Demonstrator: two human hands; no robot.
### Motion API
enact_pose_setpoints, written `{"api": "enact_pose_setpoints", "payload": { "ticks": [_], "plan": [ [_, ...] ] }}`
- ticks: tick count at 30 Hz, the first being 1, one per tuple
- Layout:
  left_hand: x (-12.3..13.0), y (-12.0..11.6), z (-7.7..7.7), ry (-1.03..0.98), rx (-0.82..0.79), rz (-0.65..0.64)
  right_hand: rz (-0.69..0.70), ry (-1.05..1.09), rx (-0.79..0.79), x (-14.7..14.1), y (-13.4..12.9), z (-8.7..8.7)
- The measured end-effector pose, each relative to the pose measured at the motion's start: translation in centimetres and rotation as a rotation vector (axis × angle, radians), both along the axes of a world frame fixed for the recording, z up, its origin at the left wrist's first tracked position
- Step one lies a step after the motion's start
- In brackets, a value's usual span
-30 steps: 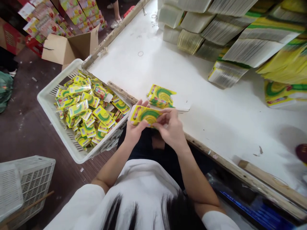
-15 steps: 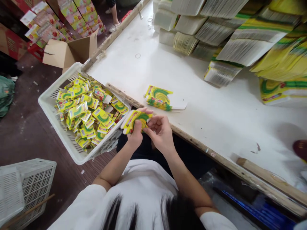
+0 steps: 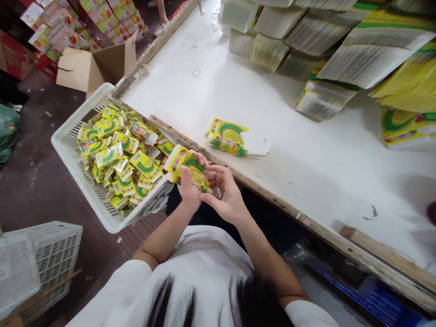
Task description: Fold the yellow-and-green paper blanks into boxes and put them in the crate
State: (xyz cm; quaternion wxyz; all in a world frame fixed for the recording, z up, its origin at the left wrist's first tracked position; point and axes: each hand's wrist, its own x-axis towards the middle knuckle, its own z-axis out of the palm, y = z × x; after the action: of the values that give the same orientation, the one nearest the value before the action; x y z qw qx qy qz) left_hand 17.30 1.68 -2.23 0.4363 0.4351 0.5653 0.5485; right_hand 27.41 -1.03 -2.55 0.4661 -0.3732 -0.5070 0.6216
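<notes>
My left hand (image 3: 190, 193) is closed on a small yellow and green carton (image 3: 177, 161), thumb on its printed face and fingers behind. The carton is tilted, with a white flap sticking out at its left end. My right hand (image 3: 227, 195) curves round the carton's right end, thumb at the lower corner and fingertips at the upper side; the exact contact is partly hidden. Just beyond my hands, a small stack of flat cartons (image 3: 228, 136) of the same print lies on the white table (image 3: 163, 91).
A white plastic basket (image 3: 114, 225) full of yellow cartons stands left of my hands. Bundles of flat cartons (image 3: 327, 97) are piled at the table's back right. An open cardboard box (image 3: 76, 68) and another white crate (image 3: 56, 254) are at the left. The table has a wooden edge (image 3: 272, 197).
The held carton has turned and tilted, showing more of its left flap. My right thumb and fingers have spread wider apart at its right end. The view has shifted slightly.
</notes>
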Motion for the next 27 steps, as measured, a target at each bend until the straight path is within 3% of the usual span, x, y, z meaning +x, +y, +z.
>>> {"api": "enact_pose_setpoints", "payload": {
  "ticks": [3, 6, 9, 13, 18, 21, 24, 27],
  "plan": [
    [-0.1, -0.6, -0.2, -0.045, -0.002, -0.064, 0.045, 0.083, -0.066, 0.0, 0.2, 0.1],
    [-0.1, -1.1, -0.9, -0.093, 0.009, -0.115, -0.007, 0.146, -0.167, 0.0, 0.2, 0.2],
    [-0.7, -1.8, -2.0, 0.032, 0.048, -0.155, -0.09, 0.161, -0.231, 0.0, 0.0, 0.2],
    [-1.7, -2.5, -2.2, 0.153, 0.109, -0.219, -0.075, 0.173, -0.239, 0.2, -0.4, 0.2],
    [-0.3, -1.4, 0.0, -0.024, 0.103, -0.118, -0.118, 0.097, -0.107, 0.6, -1.1, 1.0],
    [0.5, -0.4, 0.8, -0.101, 0.057, -0.036, -0.075, 0.081, -0.011, 0.2, -1.4, 1.3],
    [0.4, -0.2, 0.2, -0.109, 0.104, -0.005, -0.058, 0.098, -0.024, -0.3, -1.1, 0.7],
    [-0.4, -0.6, -1.0, -0.127, 0.139, -0.088, -0.158, 0.079, -0.078, -0.3, -0.3, -0.3]
  ]
}}
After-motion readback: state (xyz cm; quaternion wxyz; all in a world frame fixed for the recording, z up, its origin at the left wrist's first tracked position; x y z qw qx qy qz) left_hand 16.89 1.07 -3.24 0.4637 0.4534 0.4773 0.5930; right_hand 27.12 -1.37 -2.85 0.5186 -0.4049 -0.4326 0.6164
